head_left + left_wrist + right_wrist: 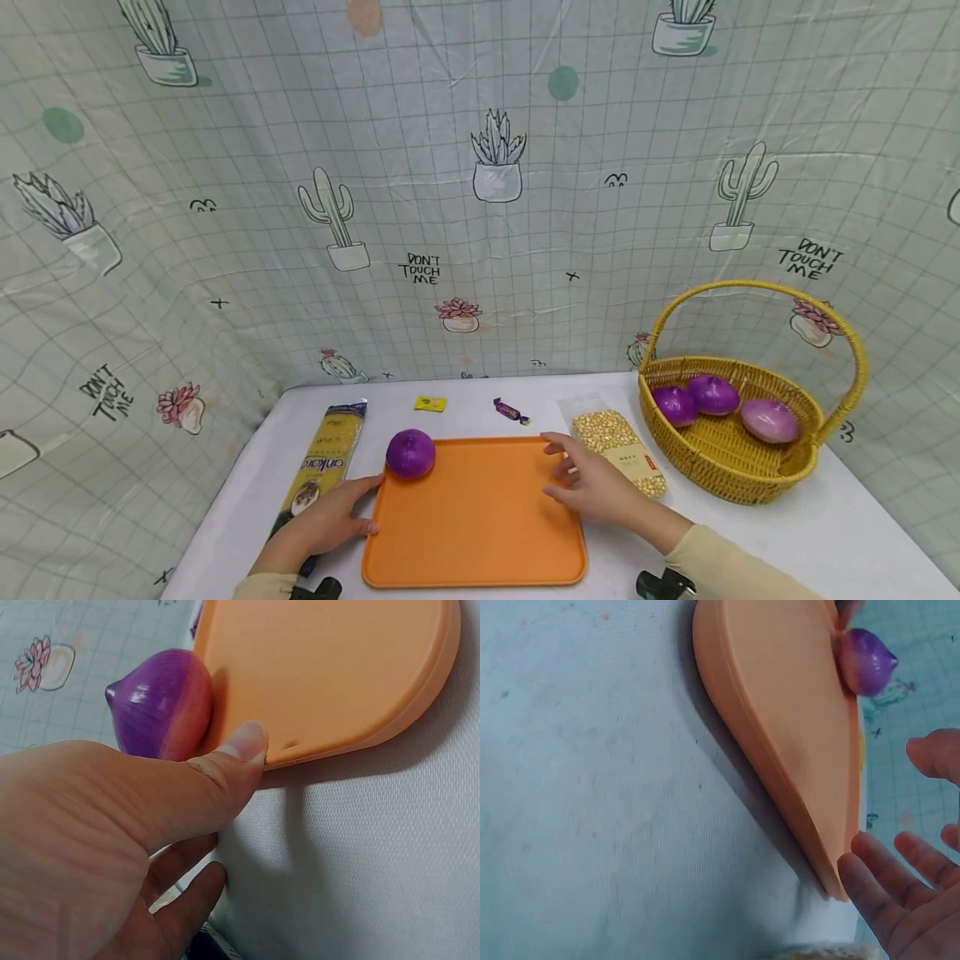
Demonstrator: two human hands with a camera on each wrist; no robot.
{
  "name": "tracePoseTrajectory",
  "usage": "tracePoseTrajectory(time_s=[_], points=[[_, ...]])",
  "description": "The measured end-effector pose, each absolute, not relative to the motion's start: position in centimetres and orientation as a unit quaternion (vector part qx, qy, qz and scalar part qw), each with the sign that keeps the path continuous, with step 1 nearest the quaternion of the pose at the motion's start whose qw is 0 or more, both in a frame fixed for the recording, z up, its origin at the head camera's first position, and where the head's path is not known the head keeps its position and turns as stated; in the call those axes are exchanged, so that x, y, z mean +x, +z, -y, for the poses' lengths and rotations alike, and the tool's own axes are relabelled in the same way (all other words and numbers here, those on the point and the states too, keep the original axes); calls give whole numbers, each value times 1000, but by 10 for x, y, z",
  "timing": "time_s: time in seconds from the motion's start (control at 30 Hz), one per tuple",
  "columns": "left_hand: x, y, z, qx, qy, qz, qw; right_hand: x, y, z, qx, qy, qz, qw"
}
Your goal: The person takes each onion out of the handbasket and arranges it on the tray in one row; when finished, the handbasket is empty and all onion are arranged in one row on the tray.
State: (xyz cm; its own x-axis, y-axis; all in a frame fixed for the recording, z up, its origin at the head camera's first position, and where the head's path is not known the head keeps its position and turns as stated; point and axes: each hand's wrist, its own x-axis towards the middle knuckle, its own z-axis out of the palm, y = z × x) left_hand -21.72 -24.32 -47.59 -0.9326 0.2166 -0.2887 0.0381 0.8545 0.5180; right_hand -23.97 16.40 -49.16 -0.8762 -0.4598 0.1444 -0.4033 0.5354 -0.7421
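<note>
An orange tray (pixel 480 517) lies on the white table in front of me. A purple onion (pixel 410 453) sits on its far left corner. My left hand (pixel 352 507) rests at the tray's left edge, fingers reaching toward the onion. In the left wrist view the thumb (pixel 232 750) touches the tray rim (pixel 330 667) just below the onion (pixel 161 705). My right hand (pixel 577 479) hovers at the tray's right edge with fingers spread and holds nothing. The right wrist view shows those fingers (pixel 885 900) beside the tray (pixel 787 712), with the onion (pixel 866 660) at the far end.
A yellow wicker basket (pixel 750 487) at the right holds three purple onions. A corn packet (pixel 618 450) lies by my right hand and a pasta packet (pixel 322 467) under my left. A yellow sachet (pixel 430 403) and a purple candy (pixel 510 410) lie behind the tray. A cactus-print curtain hangs all around.
</note>
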Motion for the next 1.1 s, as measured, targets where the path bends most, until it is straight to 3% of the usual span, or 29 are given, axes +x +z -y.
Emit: tracePoseTrajectory(time_s=[1.1], points=[[-217, -476, 245, 70, 270, -945, 171, -234, -460, -229, -209, -412, -887, -23]])
